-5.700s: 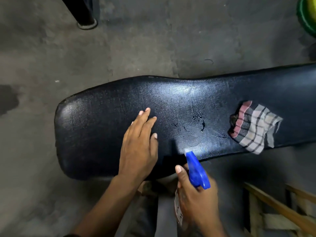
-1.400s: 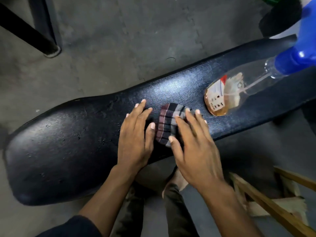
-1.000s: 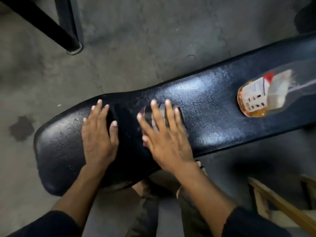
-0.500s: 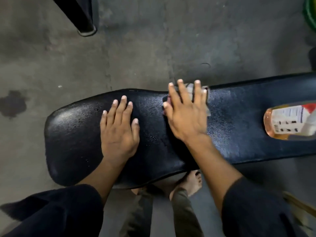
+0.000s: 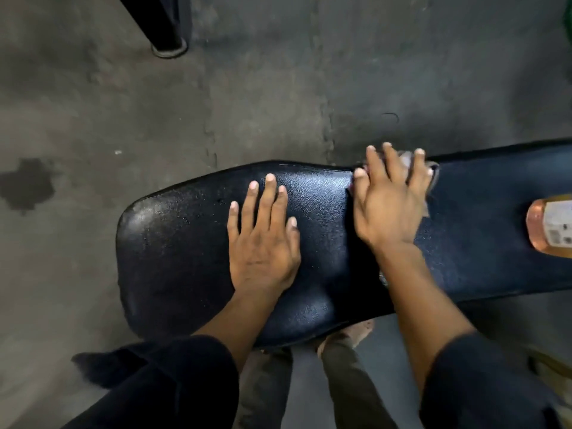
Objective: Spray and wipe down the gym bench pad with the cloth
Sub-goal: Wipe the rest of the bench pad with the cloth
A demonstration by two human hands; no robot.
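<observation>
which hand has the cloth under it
The right hand, at the pad's far edge: bits of cloth peek between its fingers. The left hand lies flat on bare pad.

Gym, padded bench (image 5: 185,243), concrete floor (image 5: 278,88)

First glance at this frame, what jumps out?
Two bare hands on the black bench pad, which crosses the middle of the view: the left hand lies flat and open mid-pad, and the right hand presses the cloth against the pad's far edge. At the right border, a spray bottle of orange liquid lies on the pad, cut off by the frame.
</observation>
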